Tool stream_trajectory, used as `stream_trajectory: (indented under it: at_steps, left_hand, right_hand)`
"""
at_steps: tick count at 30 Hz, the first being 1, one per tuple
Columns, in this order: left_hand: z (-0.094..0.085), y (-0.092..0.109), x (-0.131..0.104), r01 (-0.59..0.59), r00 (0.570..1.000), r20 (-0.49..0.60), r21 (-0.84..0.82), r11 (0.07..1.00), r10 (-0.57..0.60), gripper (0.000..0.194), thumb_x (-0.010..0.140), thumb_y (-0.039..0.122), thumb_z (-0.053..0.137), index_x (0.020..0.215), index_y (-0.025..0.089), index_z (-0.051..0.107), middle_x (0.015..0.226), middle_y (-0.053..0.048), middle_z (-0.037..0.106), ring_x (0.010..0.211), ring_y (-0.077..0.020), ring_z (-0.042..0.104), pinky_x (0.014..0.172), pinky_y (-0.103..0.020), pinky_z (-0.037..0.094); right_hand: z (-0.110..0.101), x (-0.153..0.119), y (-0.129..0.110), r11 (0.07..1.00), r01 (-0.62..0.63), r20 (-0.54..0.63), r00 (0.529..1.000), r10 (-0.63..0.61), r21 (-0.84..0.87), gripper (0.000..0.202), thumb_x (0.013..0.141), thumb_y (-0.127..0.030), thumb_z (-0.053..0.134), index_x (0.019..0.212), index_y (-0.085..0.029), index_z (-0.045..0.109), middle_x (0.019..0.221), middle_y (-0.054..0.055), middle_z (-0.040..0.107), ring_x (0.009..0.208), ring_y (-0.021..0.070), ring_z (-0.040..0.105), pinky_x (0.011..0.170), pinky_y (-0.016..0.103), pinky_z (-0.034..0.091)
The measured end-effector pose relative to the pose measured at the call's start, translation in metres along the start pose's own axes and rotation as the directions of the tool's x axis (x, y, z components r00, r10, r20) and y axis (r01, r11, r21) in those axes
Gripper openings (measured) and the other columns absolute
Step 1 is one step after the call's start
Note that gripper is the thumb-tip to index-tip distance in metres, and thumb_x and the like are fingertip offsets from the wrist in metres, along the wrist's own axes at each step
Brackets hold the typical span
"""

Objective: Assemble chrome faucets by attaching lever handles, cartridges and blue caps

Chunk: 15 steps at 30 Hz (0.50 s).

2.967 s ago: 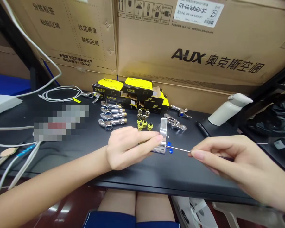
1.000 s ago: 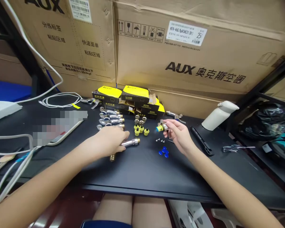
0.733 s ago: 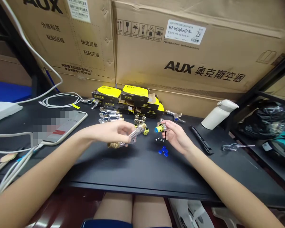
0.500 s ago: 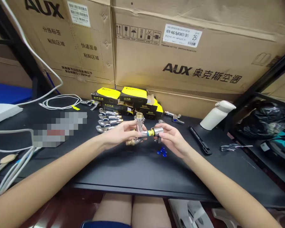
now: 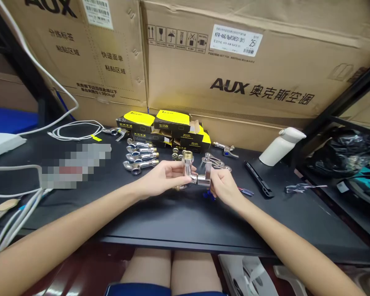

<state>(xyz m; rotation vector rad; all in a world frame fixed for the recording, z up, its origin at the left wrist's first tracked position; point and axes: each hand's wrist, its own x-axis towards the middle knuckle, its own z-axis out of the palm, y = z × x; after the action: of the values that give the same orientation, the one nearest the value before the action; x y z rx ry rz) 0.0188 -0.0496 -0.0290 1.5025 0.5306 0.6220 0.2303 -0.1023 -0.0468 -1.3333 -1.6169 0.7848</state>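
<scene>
- Got a shiny chrome metal tap body (image 5: 188, 165) with a threaded brass top (image 5: 188, 155) pinched between thumb and fingers of the left hand (image 5: 160, 177), brass end up, over the middle of the black counter (image 5: 172, 226).
- Gripping the flat upright arm of a shiny chrome lever handle (image 5: 204, 180) in the right hand (image 5: 226, 187), thumb and fingers pressed onto it, round barrel right up against the tap body's side.
- Can spot some small bright blue plastic caps (image 5: 208, 195) just below the right hand, plus flat silver metal levers (image 5: 215, 159) just behind it.
- Also seeing a row of chrome taps with brass ends (image 5: 146, 157) off to the left, in front of stacked yellow-and-black cardboard boxes (image 5: 172, 116).
</scene>
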Motion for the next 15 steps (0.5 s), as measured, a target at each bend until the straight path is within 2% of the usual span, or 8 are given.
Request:
stream_trajectory:
  at_steps: [1, 3, 4, 6, 8, 9, 11, 15]
  left_hand:
    - [0.0015, 0.0001, 0.0001, 0.003, 1.0, -0.008, -0.014, 1.0, -0.003, 0.033, 0.079, 0.027, 0.07, 0.109, 0.014, 0.065, 0.1, -0.007, 0.07, 0.082, -0.0154, 0.063, 0.072, -0.027, 0.048]
    - [0.0029, 0.0, 0.0008, 0.007, 0.999, -0.046, -0.044, 0.999, -0.009, 0.031, 0.081, 0.028, 0.069, 0.107, 0.014, 0.065, 0.092, -0.006, 0.07, 0.074, -0.013, 0.061, 0.069, -0.026, 0.046]
    - [0.0028, -0.0001, 0.0013, 0.008, 0.998, -0.063, -0.066, 0.998, -0.013, 0.031, 0.081, 0.029, 0.069, 0.108, 0.014, 0.064, 0.089, -0.005, 0.07, 0.071, -0.0123, 0.06, 0.068, -0.026, 0.046]
    - [0.0014, -0.0006, 0.0024, 0.018, 0.996, -0.082, -0.126, 0.992, -0.028, 0.033, 0.082, 0.03, 0.068, 0.111, 0.015, 0.063, 0.089, -0.005, 0.07, 0.074, -0.0132, 0.062, 0.07, -0.026, 0.046]
    - [-0.0004, -0.0008, 0.0035, 0.017, 0.994, -0.1, -0.194, 0.981, -0.037, 0.034, 0.083, 0.031, 0.067, 0.113, 0.016, 0.062, 0.097, -0.007, 0.07, 0.086, -0.0159, 0.065, 0.078, -0.028, 0.047]
    - [-0.0012, -0.0008, 0.004, 0.008, 0.993, -0.117, -0.218, 0.976, -0.035, 0.035, 0.083, 0.031, 0.068, 0.114, 0.016, 0.061, 0.103, -0.008, 0.07, 0.092, -0.0173, 0.065, 0.082, -0.029, 0.046]
    - [-0.0022, -0.0004, 0.0047, -0.019, 0.986, -0.163, -0.229, 0.973, -0.019, 0.037, 0.082, 0.031, 0.068, 0.115, 0.016, 0.061, 0.111, -0.01, 0.068, 0.099, -0.0187, 0.064, 0.087, -0.03, 0.045]
    - [-0.0029, -0.0003, 0.005, -0.033, 0.98, -0.201, -0.151, 0.988, 0.002, 0.04, 0.082, 0.031, 0.068, 0.118, 0.017, 0.06, 0.115, -0.009, 0.066, 0.096, -0.0172, 0.062, 0.084, -0.029, 0.045]
  right_hand:
    - [-0.0012, 0.0009, 0.0004, 0.999, 0.017, -0.007, 1.0, -0.017, -0.039, 0.062, 0.094, -0.054, 0.037, 0.044, -0.018, 0.046, 0.037, -0.001, 0.042, 0.036, 0.0104, 0.04, 0.04, 0.025, 0.031]
    - [-0.0046, 0.0029, -0.0003, 0.991, 0.076, -0.065, 0.994, -0.083, -0.109, 0.054, 0.093, -0.05, 0.043, 0.05, -0.018, 0.049, 0.043, -0.001, 0.045, 0.042, 0.0108, 0.042, 0.044, 0.025, 0.031]
    - [-0.0064, 0.0036, -0.0013, 0.986, 0.108, -0.104, 0.987, -0.122, -0.13, 0.044, 0.091, -0.046, 0.048, 0.059, -0.018, 0.055, 0.048, -0.002, 0.047, 0.045, 0.011, 0.043, 0.046, 0.024, 0.033]
    - [-0.0094, 0.0041, -0.0037, 0.978, 0.158, -0.148, 0.973, -0.177, -0.133, 0.019, 0.088, -0.036, 0.055, 0.092, -0.019, 0.062, 0.057, -0.003, 0.051, 0.049, 0.0114, 0.046, 0.05, 0.024, 0.037]
    - [-0.0106, 0.0034, -0.0053, 0.965, 0.212, -0.119, 0.966, -0.231, -0.154, 0.029, 0.086, -0.028, 0.056, 0.114, -0.021, 0.057, 0.065, -0.003, 0.056, 0.052, 0.0117, 0.049, 0.053, 0.025, 0.041]
    - [-0.0106, 0.0026, -0.0054, 0.956, 0.236, -0.092, 0.963, -0.254, -0.176, 0.03, 0.085, -0.025, 0.056, 0.114, -0.021, 0.058, 0.067, -0.002, 0.059, 0.052, 0.0119, 0.051, 0.054, 0.026, 0.043]
    - [-0.0095, 0.0006, -0.0049, 0.931, 0.283, -0.055, 0.951, -0.303, -0.232, 0.019, 0.083, -0.023, 0.057, 0.101, -0.019, 0.065, 0.068, 0.0, 0.062, 0.053, 0.0126, 0.054, 0.056, 0.027, 0.046]
    - [-0.0077, -0.0041, -0.0048, 0.912, 0.349, -0.013, 0.933, -0.361, -0.217, 0.014, 0.083, -0.029, 0.061, 0.09, -0.019, 0.068, 0.068, 0.002, 0.064, 0.055, 0.0143, 0.057, 0.058, 0.029, 0.049]
